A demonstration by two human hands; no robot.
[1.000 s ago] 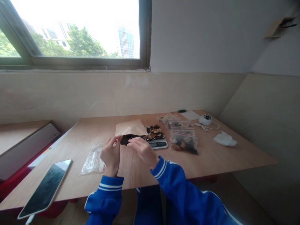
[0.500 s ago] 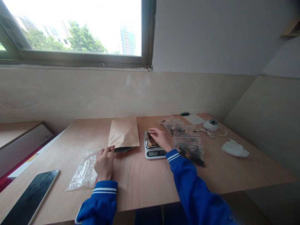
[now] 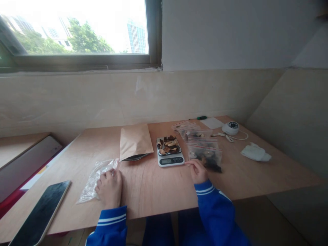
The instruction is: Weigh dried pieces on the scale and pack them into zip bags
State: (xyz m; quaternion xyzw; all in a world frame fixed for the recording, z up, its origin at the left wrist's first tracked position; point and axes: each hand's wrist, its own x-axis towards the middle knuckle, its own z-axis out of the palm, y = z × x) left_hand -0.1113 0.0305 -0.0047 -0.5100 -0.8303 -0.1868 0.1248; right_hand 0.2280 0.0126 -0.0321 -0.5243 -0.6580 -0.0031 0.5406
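Observation:
My left hand (image 3: 110, 187) rests on the wooden table (image 3: 159, 184) with its fingers curled, lying on the edge of an empty clear plastic bag (image 3: 96, 178). My right hand (image 3: 198, 170) lies loosely closed on the table, just right of a small digital scale (image 3: 169, 154) and touching the near corner of a clear zip bag (image 3: 205, 154) of dark dried pieces. The scale's pan carries a heap of brown and dark dried pieces (image 3: 169, 145). A brown paper pouch (image 3: 135, 140) lies flat left of the scale, its dark open mouth facing me.
More zip bags (image 3: 191, 129) lie behind the scale. A white round device with a cable (image 3: 230, 128), a crumpled white tissue (image 3: 255, 152), a white paper (image 3: 212, 122) and a green pen (image 3: 202, 118) sit at the right. A phone (image 3: 41, 212) lies at the front left edge.
My hands let go of the paper pouch, which now lies flat. My right hand went to the scale's pan, then drew back beside the scale; my left hand slid onto the clear bag.

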